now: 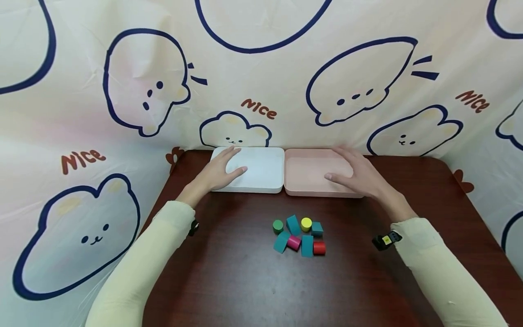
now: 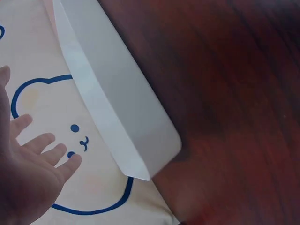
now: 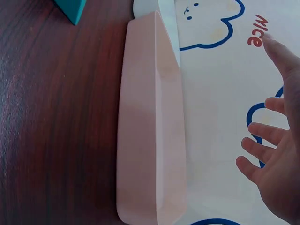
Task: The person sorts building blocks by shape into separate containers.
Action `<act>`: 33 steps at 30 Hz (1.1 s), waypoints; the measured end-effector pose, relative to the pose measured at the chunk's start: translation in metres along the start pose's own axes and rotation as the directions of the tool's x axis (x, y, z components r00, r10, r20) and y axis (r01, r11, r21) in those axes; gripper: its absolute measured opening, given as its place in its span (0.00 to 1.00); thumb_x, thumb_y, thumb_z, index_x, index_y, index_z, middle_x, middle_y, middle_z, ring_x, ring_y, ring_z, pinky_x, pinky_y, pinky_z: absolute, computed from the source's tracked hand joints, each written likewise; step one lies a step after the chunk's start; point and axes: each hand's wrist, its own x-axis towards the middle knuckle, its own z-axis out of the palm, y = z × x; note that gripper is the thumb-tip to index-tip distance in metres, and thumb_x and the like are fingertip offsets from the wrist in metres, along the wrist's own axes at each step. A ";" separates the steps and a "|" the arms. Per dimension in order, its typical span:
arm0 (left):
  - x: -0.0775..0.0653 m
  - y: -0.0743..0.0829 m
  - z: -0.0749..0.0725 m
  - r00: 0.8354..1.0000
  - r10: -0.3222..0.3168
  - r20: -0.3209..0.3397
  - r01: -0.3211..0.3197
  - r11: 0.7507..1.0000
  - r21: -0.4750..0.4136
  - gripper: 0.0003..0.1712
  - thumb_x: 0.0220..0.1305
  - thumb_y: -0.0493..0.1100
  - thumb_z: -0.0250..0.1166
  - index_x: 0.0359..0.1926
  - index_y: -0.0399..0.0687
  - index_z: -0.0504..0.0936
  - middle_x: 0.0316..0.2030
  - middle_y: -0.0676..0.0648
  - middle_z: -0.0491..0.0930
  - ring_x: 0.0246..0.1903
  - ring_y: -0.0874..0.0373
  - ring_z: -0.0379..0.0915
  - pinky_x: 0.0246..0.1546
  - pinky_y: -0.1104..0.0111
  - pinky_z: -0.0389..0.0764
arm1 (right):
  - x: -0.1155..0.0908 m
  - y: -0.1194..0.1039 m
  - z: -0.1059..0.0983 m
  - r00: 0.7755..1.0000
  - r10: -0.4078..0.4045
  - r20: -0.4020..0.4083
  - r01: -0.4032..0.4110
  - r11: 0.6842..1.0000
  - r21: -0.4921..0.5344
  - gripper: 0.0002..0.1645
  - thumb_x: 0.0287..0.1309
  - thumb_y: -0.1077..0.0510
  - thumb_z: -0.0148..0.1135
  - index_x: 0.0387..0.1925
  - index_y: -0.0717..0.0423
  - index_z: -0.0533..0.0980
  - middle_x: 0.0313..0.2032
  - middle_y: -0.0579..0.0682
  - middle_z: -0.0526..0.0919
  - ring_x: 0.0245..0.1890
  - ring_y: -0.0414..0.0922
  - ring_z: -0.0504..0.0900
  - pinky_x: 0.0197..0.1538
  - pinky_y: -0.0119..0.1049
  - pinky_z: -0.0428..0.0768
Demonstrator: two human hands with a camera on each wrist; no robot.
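A white tray (image 1: 261,168) and a pink tray (image 1: 306,170) lie side by side at the table's far edge. My left hand (image 1: 218,173) is spread over the white tray's left end; in the left wrist view its fingers look straight and apart from the tray's wall (image 2: 117,89). Over the right end of the pink tray is my right hand (image 1: 359,172), thumb and fingers extended. The right wrist view shows that hand (image 3: 276,159) holding nothing, away from the pink wall (image 3: 138,117). Whether either hand touches a rim cannot be told.
Nearer me, several teal blocks (image 1: 307,245) lie grouped with a green cylinder (image 1: 278,226), a yellow cylinder (image 1: 306,224), a magenta cylinder (image 1: 293,242) and a red cylinder (image 1: 319,248). Behind the dark wooden table (image 1: 229,281) hangs a printed cloth (image 1: 253,77).
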 end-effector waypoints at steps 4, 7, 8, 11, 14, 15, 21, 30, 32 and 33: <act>-0.003 -0.009 0.000 0.998 -0.002 -0.066 -0.001 0.999 -0.051 0.48 0.74 0.73 0.56 0.84 0.55 0.59 0.83 0.44 0.54 0.81 0.44 0.49 0.77 0.39 0.58 | 0.003 -0.002 0.009 0.999 -0.048 -0.022 0.048 0.998 0.036 0.55 0.62 0.31 0.71 0.82 0.46 0.62 0.80 0.54 0.61 0.79 0.60 0.55 0.75 0.73 0.57; -0.005 -0.014 -0.001 0.995 -0.014 -0.102 0.007 0.997 -0.076 0.48 0.74 0.73 0.56 0.83 0.55 0.60 0.82 0.44 0.56 0.81 0.44 0.50 0.77 0.40 0.58 | 0.005 -0.003 0.015 0.992 -0.113 -0.059 0.115 0.993 0.034 0.52 0.60 0.34 0.73 0.79 0.49 0.66 0.77 0.54 0.66 0.77 0.59 0.56 0.75 0.71 0.56; -0.006 -0.016 -0.002 0.994 -0.018 -0.107 0.009 0.997 -0.082 0.48 0.74 0.73 0.56 0.83 0.54 0.60 0.82 0.44 0.56 0.81 0.44 0.50 0.77 0.40 0.58 | 0.006 -0.004 0.017 0.988 -0.137 -0.073 0.139 0.990 0.026 0.51 0.60 0.35 0.74 0.78 0.50 0.68 0.76 0.55 0.68 0.76 0.59 0.56 0.75 0.70 0.55; -0.009 -0.020 -0.004 0.992 -0.038 -0.121 0.027 0.995 -0.092 0.47 0.74 0.73 0.56 0.83 0.55 0.60 0.82 0.44 0.56 0.80 0.43 0.51 0.77 0.40 0.58 | 0.007 -0.007 0.023 0.978 -0.179 -0.103 0.181 0.984 0.008 0.50 0.58 0.36 0.74 0.76 0.50 0.71 0.74 0.55 0.72 0.75 0.58 0.60 0.74 0.68 0.57; -0.012 -0.025 -0.005 0.988 -0.066 -0.136 0.051 0.992 -0.113 0.47 0.74 0.72 0.56 0.83 0.55 0.60 0.82 0.43 0.57 0.80 0.43 0.52 0.77 0.40 0.58 | 0.006 -0.011 0.028 0.985 -0.150 -0.079 0.155 0.986 0.065 0.50 0.59 0.34 0.74 0.78 0.46 0.69 0.75 0.52 0.71 0.75 0.55 0.63 0.74 0.66 0.62; -0.013 -0.026 -0.006 0.987 -0.079 -0.142 0.062 0.991 -0.121 0.47 0.74 0.72 0.56 0.83 0.55 0.61 0.81 0.43 0.58 0.80 0.43 0.53 0.77 0.41 0.58 | 0.005 -0.013 0.030 0.989 -0.133 -0.063 0.139 0.986 0.090 0.51 0.59 0.33 0.74 0.78 0.44 0.68 0.76 0.51 0.70 0.75 0.54 0.64 0.74 0.67 0.63; -0.016 -0.036 -0.005 0.980 -0.133 -0.151 0.108 0.981 -0.164 0.46 0.75 0.71 0.56 0.83 0.53 0.60 0.81 0.42 0.59 0.79 0.42 0.54 0.77 0.41 0.59 | 0.000 -0.022 0.038 0.994 -0.105 0.012 0.101 0.979 0.174 0.51 0.61 0.32 0.73 0.80 0.42 0.65 0.77 0.49 0.67 0.75 0.53 0.65 0.74 0.67 0.66; -0.015 -0.052 0.000 0.973 -0.171 -0.157 0.130 0.961 -0.244 0.47 0.78 0.69 0.53 0.84 0.47 0.58 0.80 0.39 0.59 0.79 0.40 0.55 0.77 0.45 0.61 | -0.002 -0.027 0.053 0.990 -0.142 0.016 0.134 0.964 0.230 0.49 0.61 0.33 0.74 0.78 0.42 0.67 0.75 0.47 0.71 0.72 0.55 0.69 0.71 0.65 0.72; -0.016 -0.055 0.000 0.969 -0.196 -0.147 0.147 0.945 -0.291 0.48 0.78 0.71 0.52 0.84 0.47 0.57 0.81 0.39 0.59 0.79 0.41 0.55 0.77 0.45 0.62 | -0.002 -0.029 0.055 0.988 -0.154 0.023 0.143 0.956 0.256 0.48 0.61 0.34 0.74 0.77 0.43 0.68 0.74 0.46 0.71 0.71 0.55 0.71 0.70 0.64 0.73; -0.017 -0.057 0.000 0.967 -0.211 -0.143 0.158 0.936 -0.315 0.48 0.78 0.72 0.52 0.84 0.48 0.57 0.81 0.40 0.58 0.79 0.41 0.55 0.77 0.45 0.62 | -0.002 -0.030 0.056 0.987 -0.160 0.027 0.147 0.951 0.271 0.48 0.61 0.34 0.74 0.77 0.44 0.68 0.74 0.46 0.72 0.70 0.55 0.72 0.69 0.64 0.74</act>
